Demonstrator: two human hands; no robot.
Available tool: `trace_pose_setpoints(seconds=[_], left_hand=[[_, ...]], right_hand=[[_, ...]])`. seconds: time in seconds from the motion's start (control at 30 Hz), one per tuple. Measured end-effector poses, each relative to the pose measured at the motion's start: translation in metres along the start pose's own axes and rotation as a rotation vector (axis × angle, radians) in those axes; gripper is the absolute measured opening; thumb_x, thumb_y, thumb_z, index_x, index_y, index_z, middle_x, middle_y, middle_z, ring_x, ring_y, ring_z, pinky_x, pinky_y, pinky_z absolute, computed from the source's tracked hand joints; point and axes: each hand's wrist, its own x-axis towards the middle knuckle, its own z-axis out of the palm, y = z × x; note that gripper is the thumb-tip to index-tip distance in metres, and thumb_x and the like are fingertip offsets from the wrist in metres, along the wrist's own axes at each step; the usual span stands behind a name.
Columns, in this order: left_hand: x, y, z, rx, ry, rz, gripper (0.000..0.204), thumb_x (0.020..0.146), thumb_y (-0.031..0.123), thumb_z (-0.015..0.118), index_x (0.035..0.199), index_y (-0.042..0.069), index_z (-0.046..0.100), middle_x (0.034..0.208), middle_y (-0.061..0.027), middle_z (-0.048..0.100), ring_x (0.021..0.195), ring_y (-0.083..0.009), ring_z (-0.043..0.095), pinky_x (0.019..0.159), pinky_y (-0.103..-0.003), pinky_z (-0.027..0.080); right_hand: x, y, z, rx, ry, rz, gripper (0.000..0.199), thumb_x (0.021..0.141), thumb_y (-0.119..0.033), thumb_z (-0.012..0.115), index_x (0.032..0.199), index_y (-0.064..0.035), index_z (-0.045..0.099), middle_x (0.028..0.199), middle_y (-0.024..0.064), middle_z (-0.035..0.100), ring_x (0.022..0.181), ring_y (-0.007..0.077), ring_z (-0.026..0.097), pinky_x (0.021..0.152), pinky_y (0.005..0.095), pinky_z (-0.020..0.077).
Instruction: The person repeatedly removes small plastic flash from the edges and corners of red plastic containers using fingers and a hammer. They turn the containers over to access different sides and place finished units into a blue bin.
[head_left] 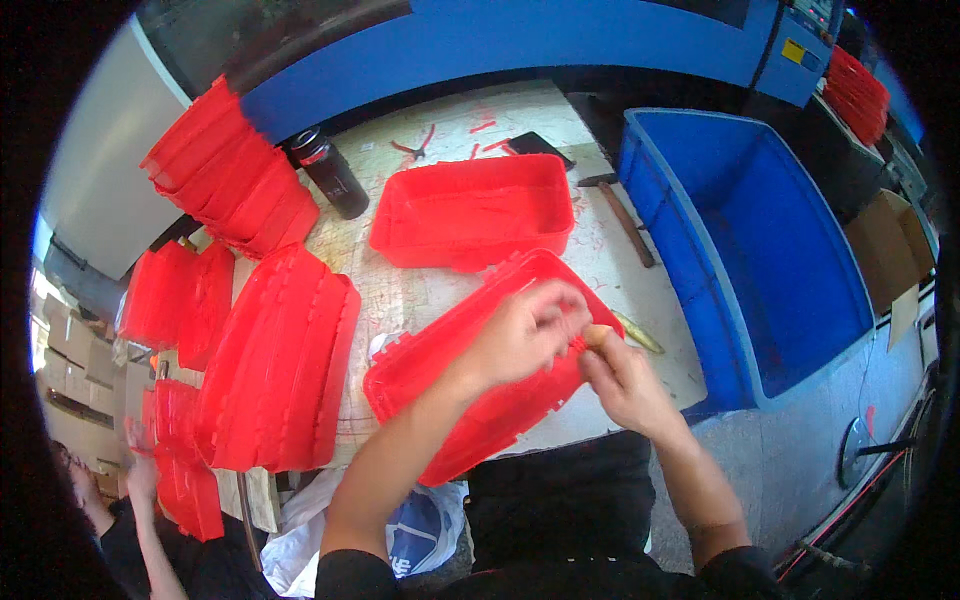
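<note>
A shallow red plastic box (470,345) lies tilted on the table in front of me, its rim notched along the sides. Over its right end my left hand (525,335) is bent, the fingers smeared by motion. Close beside it, my right hand (630,385) is closed in a pinch at a small red plastic piece (578,344), which the fingers partly hide. Just beyond stands another red box (470,215), open side up. A slim brass-coloured tool (640,334) lies by my right hand.
Stacked red boxes (235,170) (280,360) line the left side, near a dark bottle (332,175). Red-handled pliers (418,148), a hammer (625,220) and red scraps lie on the table. A large blue bin (700,260) stands right. A co-worker's hand (142,475) shows lower left.
</note>
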Motion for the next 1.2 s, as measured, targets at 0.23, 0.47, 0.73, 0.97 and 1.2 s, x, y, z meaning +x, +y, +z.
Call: trace_pose_setpoints(seconds=[0.23,0.47,0.73,0.97,1.2], left_hand=[[0.090,-0.078,-0.002,1.011,-0.371,0.595,0.037,0.083,0.018,0.073,0.117,0.005,0.065,0.116,-0.0145,0.066,0.116,-0.0312,0.060,0.105,-0.048,0.041],[0.077,-0.094,-0.039,1.160,-0.401,0.207,0.031,0.085,0.033,0.073,0.106,0.010,0.068,0.099,-0.0115,0.068,0.104,-0.0287,0.062,0.091,-0.045,0.046],[0.008,-0.106,-0.078,0.942,-0.361,-0.111,0.034,0.085,0.027,0.069,0.112,0.006,0.066,0.101,-0.0203,0.070,0.101,-0.0388,0.065,0.085,-0.049,0.052],[0.008,-0.099,-0.081,0.779,-0.522,-0.247,0.044,0.080,0.045,0.072,0.104,0.007,0.069,0.093,-0.0216,0.071,0.094,-0.0400,0.068,0.081,-0.049,0.052],[0.013,-0.110,-0.075,0.791,-0.452,-0.169,0.047,0.082,0.052,0.070,0.091,0.006,0.073,0.086,-0.0223,0.070,0.090,-0.0411,0.068,0.079,-0.050,0.054]], right_hand=[[-0.075,0.047,-0.037,0.437,0.111,0.476,0.018,0.103,-0.017,0.050,0.101,-0.0026,0.061,0.076,-0.0029,0.056,0.062,0.0041,0.044,0.056,0.0220,0.0360],[-0.045,0.037,-0.046,0.038,0.234,0.235,0.018,0.100,-0.018,0.059,0.099,-0.0017,0.066,0.075,-0.0009,0.060,0.066,0.0053,0.053,0.056,0.0258,0.0415],[0.060,0.022,0.047,-0.873,-0.192,-0.205,0.020,0.095,-0.024,0.060,0.096,-0.0043,0.059,0.080,0.0133,0.070,0.068,0.0306,0.072,0.061,0.0458,0.0541],[0.072,0.039,0.077,-1.279,-0.339,-0.127,0.006,0.085,-0.011,0.060,0.090,-0.0065,0.059,0.075,0.0101,0.069,0.063,0.0267,0.071,0.069,0.0489,0.0540],[0.077,0.037,0.077,-1.294,-0.272,-0.092,0.004,0.080,-0.008,0.063,0.082,-0.0063,0.060,0.071,0.0131,0.067,0.063,0.0296,0.070,0.066,0.0418,0.0543]])
